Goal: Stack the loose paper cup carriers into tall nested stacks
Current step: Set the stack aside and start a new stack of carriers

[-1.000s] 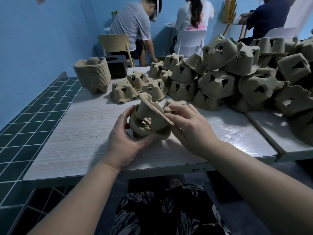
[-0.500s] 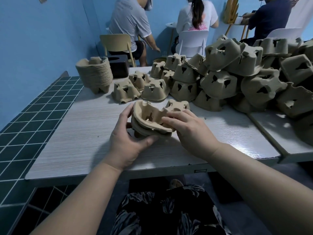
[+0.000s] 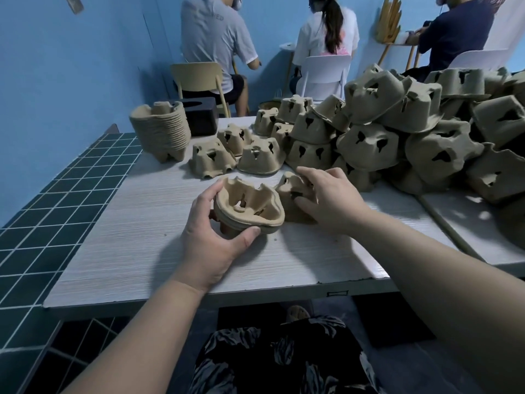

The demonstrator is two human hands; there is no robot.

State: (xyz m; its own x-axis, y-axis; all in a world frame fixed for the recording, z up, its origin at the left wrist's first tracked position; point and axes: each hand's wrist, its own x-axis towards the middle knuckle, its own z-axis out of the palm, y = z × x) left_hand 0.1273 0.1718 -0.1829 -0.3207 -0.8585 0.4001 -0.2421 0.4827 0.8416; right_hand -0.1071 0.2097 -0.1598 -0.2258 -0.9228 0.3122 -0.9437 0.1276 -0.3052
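The white wood-grain table (image 3: 136, 245) takes up most of the view, with dark green tile (image 3: 42, 211) running along its left edge. The right half is buried under a big heap of loose carriers (image 3: 397, 132), nearly all flipped bottom-up and piled on each other, spilling over onto a second table (image 3: 466, 231) butted up on the right. At the back left there's a tall nested stack (image 3: 162, 132) standing open side up, with a black box (image 3: 201, 116) just beside it. Between that stack and the heap sit three upside-down carriers (image 3: 241, 153) on their own, close together.

Nearer the front edge is a small nested stack (image 3: 250, 207), open side up, only a few layers by the look of it, though the rims blur together so hard to count. The left hand (image 3: 208, 243) grips it: thumb curled along the near rim, fingers wrapped round the far left side. It seems to rest on the table but I can't really tell if it's lifted a bit.

Touching its right side is one upside-down carrier (image 3: 295, 191). The right hand (image 3: 332, 200) is over it, fingers spread across the top and thumb pressed against the near side, clamping it.
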